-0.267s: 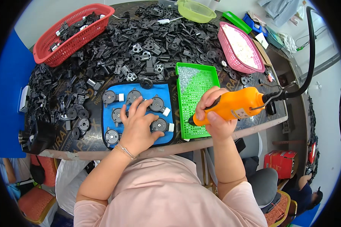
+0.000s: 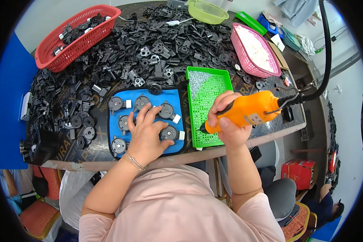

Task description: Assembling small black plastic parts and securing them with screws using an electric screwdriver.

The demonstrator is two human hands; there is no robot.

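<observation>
My right hand (image 2: 228, 125) grips an orange electric screwdriver (image 2: 252, 109), its dark tip pointing down-left over the near end of a green perforated tray (image 2: 192, 117). Small silvery screws (image 2: 197, 82) are heaped in that tray's far left part. Spread out over a blue mat (image 2: 157, 151), my left hand (image 2: 144, 131) is open, its fingers resting among several round black parts with white tabs. Its thumb and fingertips lie by one such round part (image 2: 169, 133); another part (image 2: 166, 111) sits just beyond. The palm hides some of the mat.
Loose black plastic parts (image 2: 177, 40) cover the far table. A red basket (image 2: 76, 48) of parts stands far left, a pink basket (image 2: 250, 60) with white pieces far right. A yellow-green basket (image 2: 207, 14) is at the back. The screwdriver's black cable (image 2: 326, 52) hangs from above.
The screwdriver's rear end and cable have shifted very slightly. Both hands keep nearly the same places and grips.
</observation>
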